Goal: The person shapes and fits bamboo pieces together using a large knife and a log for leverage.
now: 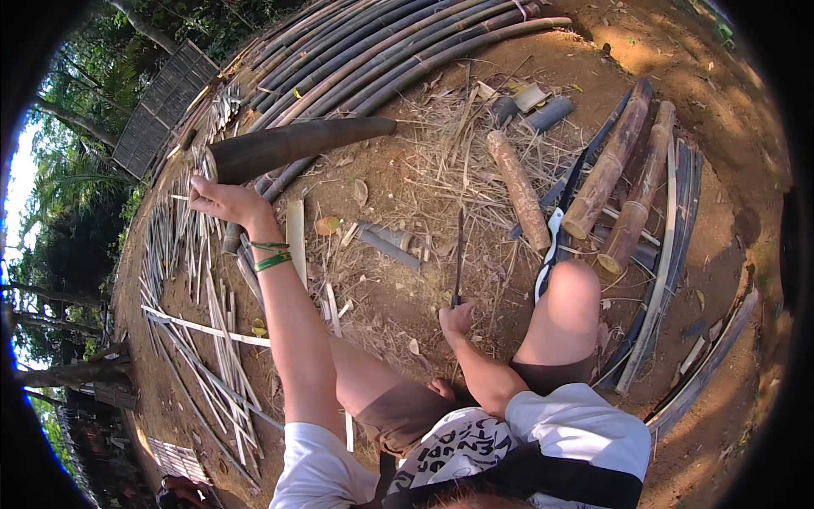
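Bamboo pole (297, 144) at left hand (222, 202); knife (459, 254) in right hand (458, 321).

Long bamboo poles (381, 47) lie stacked beyond the straw-strewn dirt, three short brown logs (606, 174) rest to the right, and a woven panel (161, 106) leans far left.

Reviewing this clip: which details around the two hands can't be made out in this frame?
- Head view: the grip of the left hand on the thick dark bamboo culm is hidden; the hand covers the culm's near end.
- The handle of the long knife is hidden inside the right hand.
- The knife tip is lost against the dry straw.
- The far ends of the stacked bamboo poles are cut off by the fisheye rim.
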A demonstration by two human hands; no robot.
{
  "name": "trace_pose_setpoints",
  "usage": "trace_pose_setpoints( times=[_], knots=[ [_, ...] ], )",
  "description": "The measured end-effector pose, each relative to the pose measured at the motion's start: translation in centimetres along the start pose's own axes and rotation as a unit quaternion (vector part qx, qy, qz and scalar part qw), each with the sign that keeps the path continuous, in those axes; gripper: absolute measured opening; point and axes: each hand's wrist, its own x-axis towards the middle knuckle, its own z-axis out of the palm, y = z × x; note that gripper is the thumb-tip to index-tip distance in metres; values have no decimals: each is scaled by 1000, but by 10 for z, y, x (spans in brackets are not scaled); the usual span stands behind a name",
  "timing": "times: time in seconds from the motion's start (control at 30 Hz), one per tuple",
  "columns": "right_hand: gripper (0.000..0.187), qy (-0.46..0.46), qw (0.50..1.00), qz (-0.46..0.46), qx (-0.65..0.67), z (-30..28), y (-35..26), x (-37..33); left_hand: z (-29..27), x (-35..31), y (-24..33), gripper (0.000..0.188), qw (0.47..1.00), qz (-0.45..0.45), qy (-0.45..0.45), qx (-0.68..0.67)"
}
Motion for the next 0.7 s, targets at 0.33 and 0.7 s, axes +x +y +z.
trace_pose_setpoints(
  times=[0.33,0.7],
  knots=[
    [36,-211,907,-251,264,-179,-164,-79,50,-73,33,49,887,-11,-391,-245],
    [32,-154,862,-458,151,-278,-214,-138,46,-128,58,55,841,46,-531,-94]
  ],
)
